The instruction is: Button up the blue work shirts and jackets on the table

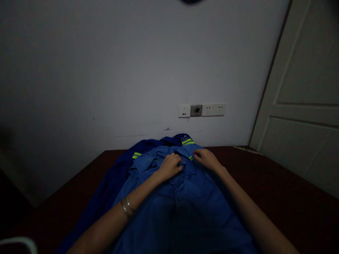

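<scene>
A light blue work jacket (196, 197) lies spread out in front of me, its collar end toward the wall and its front running down toward me. Yellow-green and grey reflective strips (188, 141) show near its far end. My left hand (171, 165) is closed at the collar, fingers curled down into the cloth. Just to its right, my right hand (206, 158) pinches the fabric on the other side of the collar. Dim light hides the exact fingertip contact. Darker blue clothing (111, 187) lies beneath and to the left of the jacket.
The dark red surface (265, 190) under the clothes meets a pale wall (106, 70). Sockets and a switch plate (213, 110) are set in that wall. A panelled door (307, 116) stands at right. A white curved object (22, 240) shows at lower left.
</scene>
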`<state>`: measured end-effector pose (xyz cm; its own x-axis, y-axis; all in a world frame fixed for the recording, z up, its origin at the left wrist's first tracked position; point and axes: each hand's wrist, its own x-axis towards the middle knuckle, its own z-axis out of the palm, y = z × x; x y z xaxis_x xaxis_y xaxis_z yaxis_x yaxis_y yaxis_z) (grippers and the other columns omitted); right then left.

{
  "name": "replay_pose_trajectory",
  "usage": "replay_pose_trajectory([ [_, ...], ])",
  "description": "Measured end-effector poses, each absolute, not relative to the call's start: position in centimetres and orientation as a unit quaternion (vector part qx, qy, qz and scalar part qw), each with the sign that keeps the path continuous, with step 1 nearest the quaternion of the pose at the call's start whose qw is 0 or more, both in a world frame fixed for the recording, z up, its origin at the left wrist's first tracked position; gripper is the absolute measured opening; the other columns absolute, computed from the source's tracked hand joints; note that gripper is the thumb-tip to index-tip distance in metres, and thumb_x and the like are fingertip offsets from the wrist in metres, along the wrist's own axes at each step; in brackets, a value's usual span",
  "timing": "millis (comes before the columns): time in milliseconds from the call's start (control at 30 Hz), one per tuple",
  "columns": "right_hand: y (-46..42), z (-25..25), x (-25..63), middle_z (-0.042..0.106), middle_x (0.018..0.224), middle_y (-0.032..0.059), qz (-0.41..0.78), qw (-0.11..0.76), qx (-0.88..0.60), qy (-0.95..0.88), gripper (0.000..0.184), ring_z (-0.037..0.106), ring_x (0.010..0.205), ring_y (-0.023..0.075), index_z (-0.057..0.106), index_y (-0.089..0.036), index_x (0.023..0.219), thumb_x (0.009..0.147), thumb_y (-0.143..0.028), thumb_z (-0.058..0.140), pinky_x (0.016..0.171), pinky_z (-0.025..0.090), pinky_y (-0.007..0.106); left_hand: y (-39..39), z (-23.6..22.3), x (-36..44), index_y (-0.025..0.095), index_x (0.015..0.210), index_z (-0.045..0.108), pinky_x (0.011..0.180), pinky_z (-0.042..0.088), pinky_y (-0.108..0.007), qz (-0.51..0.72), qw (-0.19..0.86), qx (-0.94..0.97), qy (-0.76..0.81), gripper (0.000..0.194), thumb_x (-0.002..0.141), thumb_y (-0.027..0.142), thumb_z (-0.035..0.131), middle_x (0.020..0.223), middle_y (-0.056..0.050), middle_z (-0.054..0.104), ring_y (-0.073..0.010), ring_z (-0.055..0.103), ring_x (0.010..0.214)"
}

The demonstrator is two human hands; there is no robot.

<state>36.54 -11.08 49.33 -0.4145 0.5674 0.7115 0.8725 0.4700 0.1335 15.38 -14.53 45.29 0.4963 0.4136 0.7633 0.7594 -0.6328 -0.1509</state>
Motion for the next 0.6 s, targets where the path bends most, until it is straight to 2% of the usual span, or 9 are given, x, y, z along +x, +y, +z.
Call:
replay_pose_trajectory([
  [133, -10.8, 49.2, 36.5, 0.067, 0.093, 0.0061, -0.237, 0.282, -0.453, -0.812, 0.025, 0.060, 0.088, 0.0168, 0.065, -0.019, 0.093, 0.082, -0.026, 0.043, 0.072, 0.040, 0.022, -12.5, 46.2, 17.9, 0.017, 0.087, 0.062, 0.087, 0.034, -0.038, -0.256, 0.295, -0.848, -0.357, 0.019, 0.071, 0.027, 0.062, 0.097, -0.010, 0.061, -0.0256, 0.049, 0.101],
  [300, -11.0, 49.4, 36.4, 0.067, 0.091, 0.0057, -0.236, 0.278, -0.451, -0.815, 0.025, 0.060, 0.087, 0.0170, 0.066, -0.019, 0.092, 0.081, -0.026, 0.045, 0.071, 0.040, 0.022, -10.9, 46.1, 20.0, 0.013, 0.079, 0.063, 0.084, 0.036, -0.039, -0.232, 0.295, -0.848, -0.375, 0.015, 0.070, 0.025, 0.061, 0.093, -0.014, 0.062, -0.0290, 0.050, 0.098],
  [433, -11.3, 49.6, 36.6, 0.068, 0.089, 0.0051, -0.234, 0.278, -0.450, -0.816, 0.025, 0.061, 0.085, 0.0166, 0.066, -0.020, 0.091, 0.081, -0.025, 0.045, 0.070, 0.040, 0.022, -10.2, 46.0, 20.6, 0.014, 0.072, 0.063, 0.086, 0.036, -0.038, -0.234, 0.271, -0.847, -0.393, 0.007, 0.068, 0.015, 0.058, 0.089, -0.015, 0.063, -0.0289, 0.052, 0.098],
  [600, -11.6, 50.1, 37.2, 0.067, 0.092, 0.0056, -0.234, 0.284, -0.459, -0.809, 0.025, 0.060, 0.088, 0.0170, 0.067, -0.020, 0.093, 0.081, -0.026, 0.045, 0.073, 0.040, 0.022, -10.0, 46.4, 20.8, 0.016, 0.072, 0.063, 0.088, 0.036, -0.037, -0.218, 0.267, -0.843, -0.412, 0.008, 0.066, 0.013, 0.059, 0.088, -0.012, 0.065, -0.0268, 0.054, 0.098],
])
